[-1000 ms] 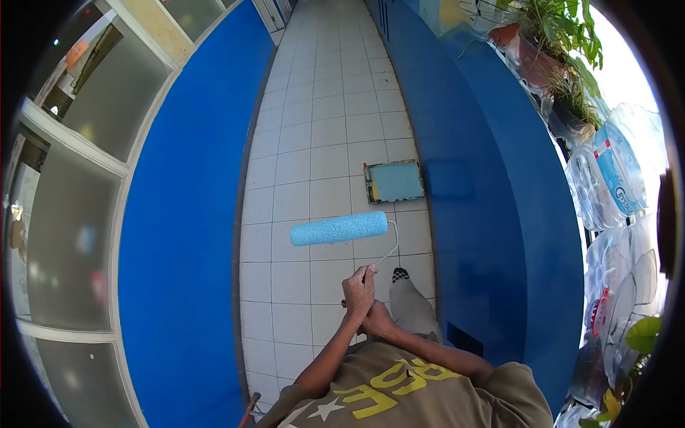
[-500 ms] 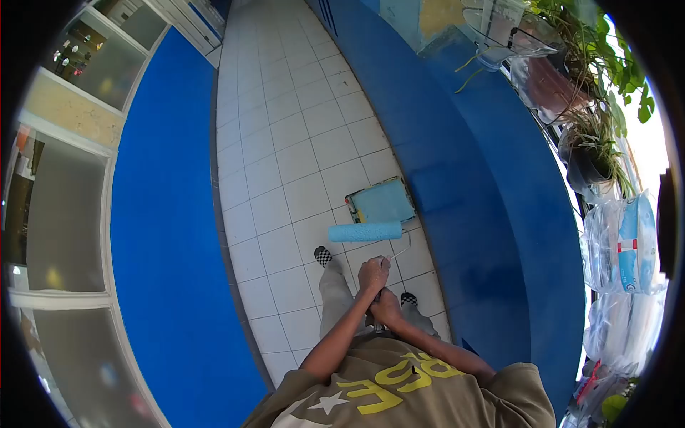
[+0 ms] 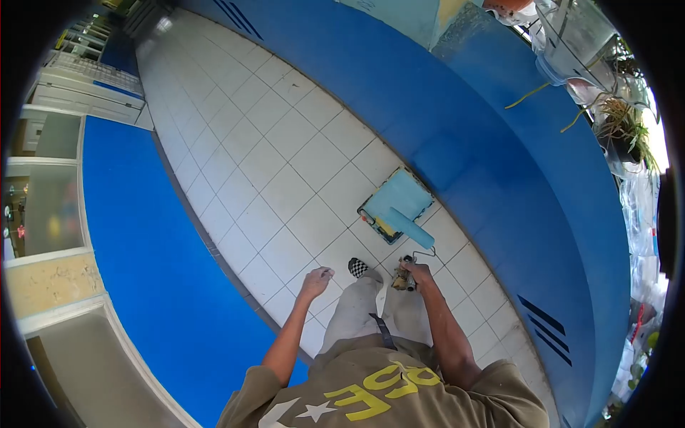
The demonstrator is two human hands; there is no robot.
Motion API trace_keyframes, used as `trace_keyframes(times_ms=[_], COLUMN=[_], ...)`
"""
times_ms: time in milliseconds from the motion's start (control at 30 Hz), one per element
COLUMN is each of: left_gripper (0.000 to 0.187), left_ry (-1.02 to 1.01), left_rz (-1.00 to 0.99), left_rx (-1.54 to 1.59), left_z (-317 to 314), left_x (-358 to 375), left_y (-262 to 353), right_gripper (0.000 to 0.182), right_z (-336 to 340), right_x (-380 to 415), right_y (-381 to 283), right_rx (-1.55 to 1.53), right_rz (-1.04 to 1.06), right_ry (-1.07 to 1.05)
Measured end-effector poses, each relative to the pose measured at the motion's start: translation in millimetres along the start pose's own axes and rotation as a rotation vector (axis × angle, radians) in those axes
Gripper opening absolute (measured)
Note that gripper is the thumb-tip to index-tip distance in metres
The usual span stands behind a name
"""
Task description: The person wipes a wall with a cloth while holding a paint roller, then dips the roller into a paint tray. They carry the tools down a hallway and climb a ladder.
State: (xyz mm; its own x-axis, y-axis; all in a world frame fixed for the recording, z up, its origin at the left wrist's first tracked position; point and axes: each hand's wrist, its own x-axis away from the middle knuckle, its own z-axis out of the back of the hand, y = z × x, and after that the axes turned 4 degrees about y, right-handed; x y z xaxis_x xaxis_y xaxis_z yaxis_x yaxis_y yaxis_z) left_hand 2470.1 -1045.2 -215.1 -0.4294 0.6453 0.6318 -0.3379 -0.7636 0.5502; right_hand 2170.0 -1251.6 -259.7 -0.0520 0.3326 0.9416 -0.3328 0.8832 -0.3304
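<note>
A paint roller [image 3: 412, 228] with a light-blue sleeve and a bent wire frame is in my right hand [image 3: 417, 271], fingers wrapped round its dark handle. The sleeve overlaps the lower right corner of a paint tray [image 3: 401, 191], which lies on the floor and is coated in light-blue paint. Away to the left, my left hand [image 3: 315, 282] hangs apart from the roller over the floor, its fingers loosely curled in with nothing seen in them. Pale marks show on its fingertips.
White floor tiles [image 3: 285, 178] run between a bright blue wall [image 3: 150, 264] on the left and a darker blue wall [image 3: 492, 171] on the right. Potted plants [image 3: 628, 135] and clear plastic containers [image 3: 574, 43] line the right side. My checkered shoe [image 3: 357, 267] stands below the tray.
My left hand has let go of the roller handle and moved left. My right hand keeps the roller, now tilted and over the tray's corner. The view has turned.
</note>
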Motion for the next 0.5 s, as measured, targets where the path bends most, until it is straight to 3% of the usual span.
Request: trace_keyframes(times_ms=[33,100,233,400,500], left_gripper=[0.04,0.039,0.038,0.035,0.035], left_ry=[0.006,0.017,-0.038,0.04,-0.192], left_rz=[0.146,0.186,0.253,-0.016,-0.058], left_rx=[0.006,-0.057,0.018,-0.128,-0.083], left_z=[16.5,31.9,40.5,5.5,-12.2], left_x=[0.0,-12.4,-43.8,-114.3,-166.2], left_y=[-11.9,-52.6,-56.5,-62.5,-59.5], right_gripper=[0.041,0.033,0.032,0.032,0.032], right_z=[-6.6,-24.1,-49.7,-60.3,-86.5], right_x=[-8.8,-29.5,-92.2,-191.8,-205.6], right_y=[-4.6,-21.5,-20.8,7.3,-17.4], right_rx=[-0.011,-0.072,-0.114,-0.133,-0.036], right_rz=[-0.012,-0.111,-0.154,-0.139,-0.113], right_ry=[0.013,0.058,0.096,0.145,0.317])
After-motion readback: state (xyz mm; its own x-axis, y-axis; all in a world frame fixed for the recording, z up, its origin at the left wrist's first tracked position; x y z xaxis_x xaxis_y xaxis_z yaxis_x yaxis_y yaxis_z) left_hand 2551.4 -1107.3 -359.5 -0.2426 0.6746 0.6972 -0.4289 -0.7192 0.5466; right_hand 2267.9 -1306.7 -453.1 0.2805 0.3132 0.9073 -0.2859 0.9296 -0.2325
